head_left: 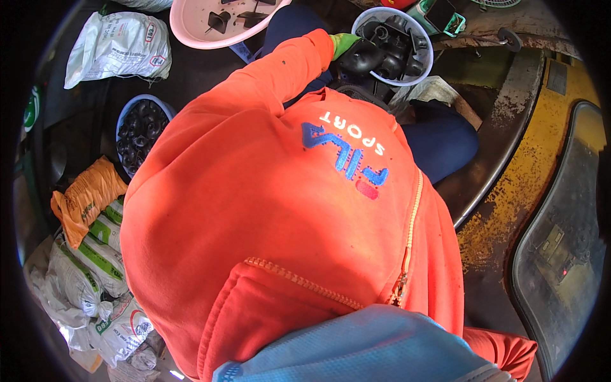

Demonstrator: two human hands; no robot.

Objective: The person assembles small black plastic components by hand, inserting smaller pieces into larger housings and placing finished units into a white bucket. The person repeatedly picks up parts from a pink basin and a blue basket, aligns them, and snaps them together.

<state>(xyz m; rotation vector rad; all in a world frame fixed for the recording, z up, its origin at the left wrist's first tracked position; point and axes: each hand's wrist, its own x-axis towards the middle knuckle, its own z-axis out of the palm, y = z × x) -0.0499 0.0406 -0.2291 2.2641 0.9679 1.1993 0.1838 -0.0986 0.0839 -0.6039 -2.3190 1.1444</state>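
Note:
My left arm, in an orange-red sleeve, reaches up the picture. My left hand (344, 46), in a green glove, is closed against a black rounded plastic part (361, 57) at the basin's edge; most of the fingers are hidden. Beside it stands a pale blue-white basin (428, 69) heaped with black moulded parts (394, 48). At the lower right a crumpled orange-red sleeve (506, 351) shows, but my right hand is out of the picture.
A pink basin (191, 39) holding a few black pieces stands at the top. Left of me are a blue basin (167, 108) full of black parts, a white sack (118, 48), an orange bag (88, 197) and several green-white sacks (102, 254). Worn yellow machinery (503, 216) borders the right.

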